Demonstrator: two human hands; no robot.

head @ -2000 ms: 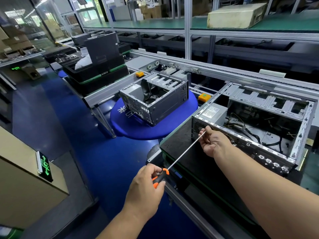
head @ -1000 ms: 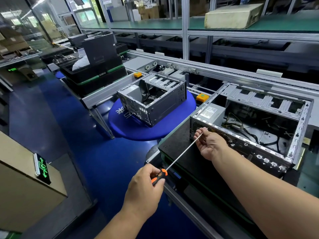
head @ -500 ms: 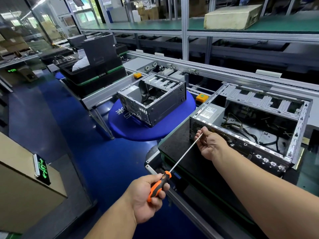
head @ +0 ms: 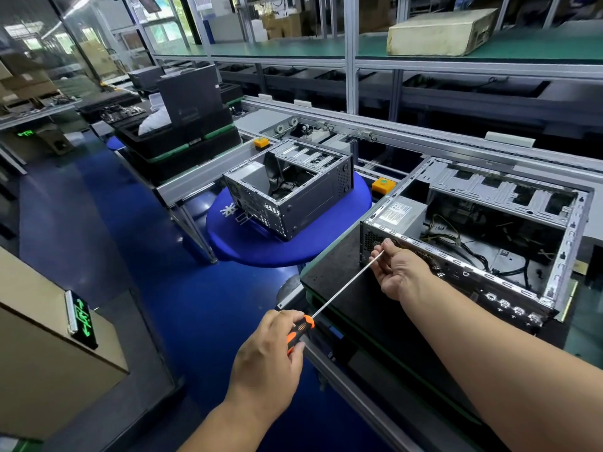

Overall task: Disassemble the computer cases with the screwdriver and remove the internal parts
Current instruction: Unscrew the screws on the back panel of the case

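An open silver computer case point(head: 567, 230) lies on a black pallet point(head: 329, 265), its power supply point(head: 401, 213) and loose cables showing inside. A long screwdriver point(head: 342, 287) with an orange-and-black handle points at the case's rear panel by the power supply. My left hand point(head: 270, 357) grips the handle. My right hand point(head: 398, 272) pinches the shaft near its tip, right against the panel; the tip is hidden by my fingers. A second, gutted case point(head: 313, 203) stands on a round blue table point(head: 254, 249) to the left.
The aluminium conveyor rail point(head: 391, 132) runs behind both cases, with orange button boxes point(head: 383, 184) on it. Stacked black trays point(head: 182, 141) sit further left. A beige case point(head: 440, 27) lies on the green upper shelf. A cardboard box point(head: 39, 353) stands at lower left beside the blue floor aisle.
My left hand turned on the handle, rolling palm-up half a second ago and back over it now. The right hand stayed at the shaft tip by the panel. The case has not moved.
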